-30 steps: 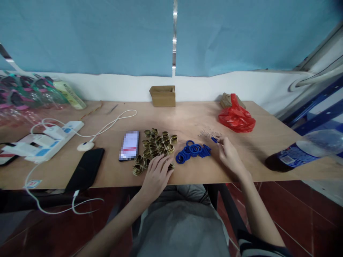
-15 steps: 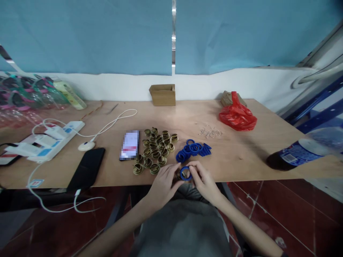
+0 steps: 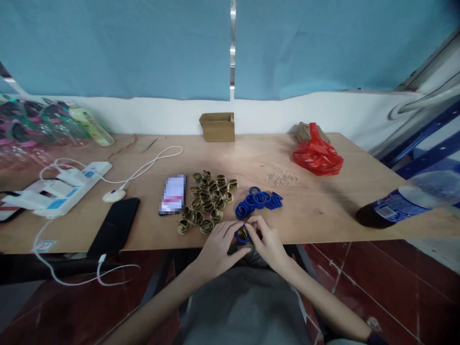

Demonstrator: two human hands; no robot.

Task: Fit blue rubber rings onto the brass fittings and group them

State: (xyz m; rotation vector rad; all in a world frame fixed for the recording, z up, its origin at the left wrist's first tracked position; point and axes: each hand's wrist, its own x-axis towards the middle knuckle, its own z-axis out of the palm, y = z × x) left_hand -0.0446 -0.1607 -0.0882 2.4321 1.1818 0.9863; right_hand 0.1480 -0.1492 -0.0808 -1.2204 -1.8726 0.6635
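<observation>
Near the table's front edge, my left hand (image 3: 222,244) and my right hand (image 3: 266,243) meet around a blue ring (image 3: 238,239) and a round brass-coloured metal part (image 3: 244,234). The ring lies around or over the brass part; how far it is seated I cannot tell. The fingertips of both hands pinch at the ring's upper edge, and my left thumb reaches below it. Just beyond my hands lies a pile of blue rings (image 3: 258,197). Several brass-coloured parts (image 3: 207,206) with raised tabs are grouped to the left of that pile.
Two phones (image 3: 173,194) (image 3: 114,227) and a white power strip (image 3: 74,189) with cables lie left. Thin wire rings (image 3: 281,177) and a red plastic bag (image 3: 318,155) sit right of centre. A cola bottle (image 3: 402,203) lies at the right; a cardboard box (image 3: 217,128) stands behind.
The blue ring has moved left onto the brass part between my hands. My right fingers have followed it, closing in on my left fingertips.
</observation>
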